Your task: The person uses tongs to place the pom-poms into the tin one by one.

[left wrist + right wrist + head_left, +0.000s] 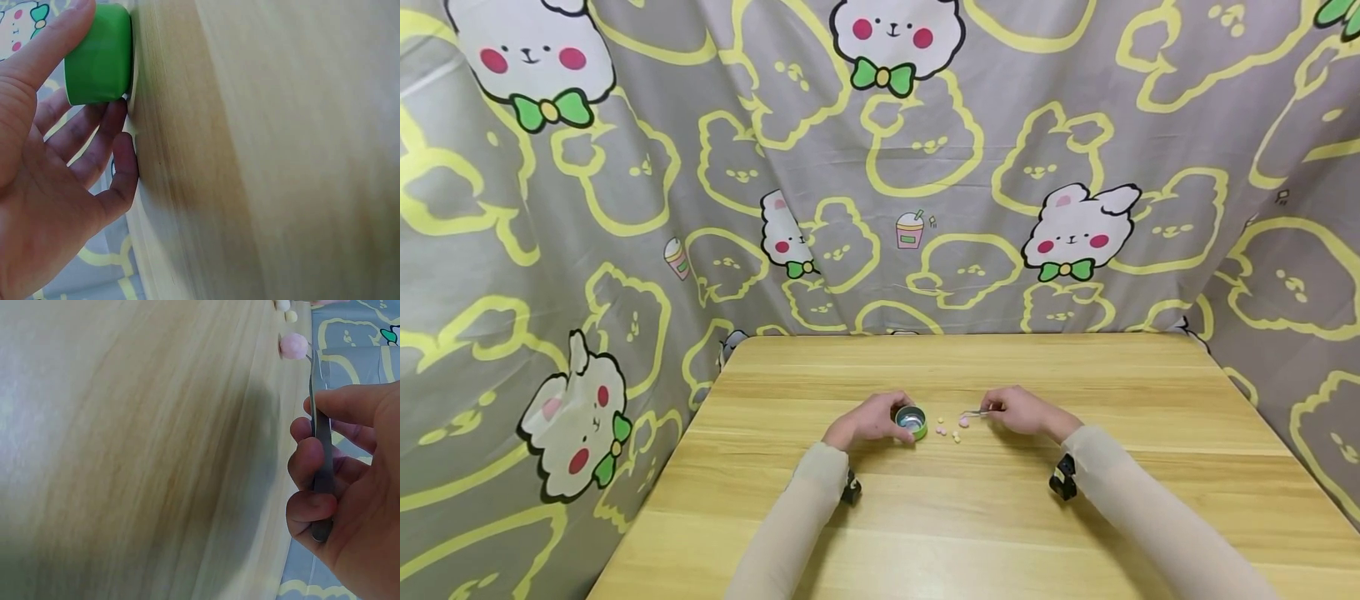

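Note:
My left hand (876,417) holds a small round green tin (921,432) between thumb and fingers, its open top facing up. In the left wrist view the tin's green side (100,59) stands on the tabletop. Metal tweezers (322,447) are gripped in my right hand (1019,410), pointing left. Their tips are at a pink ball (293,346) on the table; whether they pinch it I cannot tell. Several small pink and yellow balls (941,431) lie between the tin and the tweezers.
The wooden table (940,517) spreads around both hands. Behind it and at the sides hangs a grey curtain (850,167) with cartoon prints. Black wrist cameras (1063,477) sit under the beige sleeves (1142,492).

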Demonstrator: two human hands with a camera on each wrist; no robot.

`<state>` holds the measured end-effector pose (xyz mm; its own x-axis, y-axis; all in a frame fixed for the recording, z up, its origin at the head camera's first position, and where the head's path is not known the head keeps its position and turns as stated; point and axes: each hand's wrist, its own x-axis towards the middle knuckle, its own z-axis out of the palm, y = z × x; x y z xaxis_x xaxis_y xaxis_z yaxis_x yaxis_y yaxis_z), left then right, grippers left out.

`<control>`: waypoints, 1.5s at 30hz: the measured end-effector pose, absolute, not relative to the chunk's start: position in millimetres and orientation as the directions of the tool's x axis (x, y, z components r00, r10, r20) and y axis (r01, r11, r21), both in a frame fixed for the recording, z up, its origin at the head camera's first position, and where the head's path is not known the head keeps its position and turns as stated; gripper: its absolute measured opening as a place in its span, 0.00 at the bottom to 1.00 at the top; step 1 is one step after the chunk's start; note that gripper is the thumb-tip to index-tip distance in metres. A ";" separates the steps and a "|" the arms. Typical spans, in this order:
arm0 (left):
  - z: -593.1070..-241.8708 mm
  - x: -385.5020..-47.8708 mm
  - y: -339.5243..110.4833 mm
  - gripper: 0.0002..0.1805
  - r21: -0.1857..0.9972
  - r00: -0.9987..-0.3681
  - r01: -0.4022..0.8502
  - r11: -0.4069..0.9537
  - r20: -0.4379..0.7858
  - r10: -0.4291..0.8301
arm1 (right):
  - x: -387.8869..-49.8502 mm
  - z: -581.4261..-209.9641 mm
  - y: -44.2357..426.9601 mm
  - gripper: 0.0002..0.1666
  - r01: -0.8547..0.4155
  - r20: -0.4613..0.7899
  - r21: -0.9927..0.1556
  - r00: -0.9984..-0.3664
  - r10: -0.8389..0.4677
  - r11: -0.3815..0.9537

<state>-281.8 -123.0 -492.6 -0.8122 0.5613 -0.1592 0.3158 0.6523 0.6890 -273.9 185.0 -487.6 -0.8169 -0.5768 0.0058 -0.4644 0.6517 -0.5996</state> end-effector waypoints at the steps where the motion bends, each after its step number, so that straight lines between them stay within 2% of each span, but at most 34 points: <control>1: -492.7 -281.8 -123.0 0.25 0.691 -0.812 0.315 0.651 -0.159 0.562 | -273.7 -488.2 185.0 0.06 -0.457 0.000 -0.600 -0.821 -0.571 0.656; 17: -491.1 -281.4 -124.4 0.25 0.690 -0.807 0.325 0.647 -0.154 0.570 | -271.6 -485.0 192.1 0.05 -0.465 0.039 -0.630 -0.819 -0.572 0.622; 34: -490.3 -282.2 -123.8 0.26 0.683 -0.805 0.342 0.645 -0.141 0.577 | -271.7 -487.2 191.9 0.05 -0.458 0.013 -0.609 -0.823 -0.569 0.648; 45: -489.9 -280.4 -123.5 0.26 0.675 -0.804 0.343 0.653 -0.147 0.575 | -275.5 -493.5 192.2 0.05 -0.550 0.064 -0.548 -0.779 -0.624 0.630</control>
<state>-280.4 -123.5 -489.9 -0.8045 0.5755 -0.1470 0.3435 0.6526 0.6754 -275.5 192.2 -493.5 -0.7790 -0.6237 0.0644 -0.5497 0.6301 -0.5484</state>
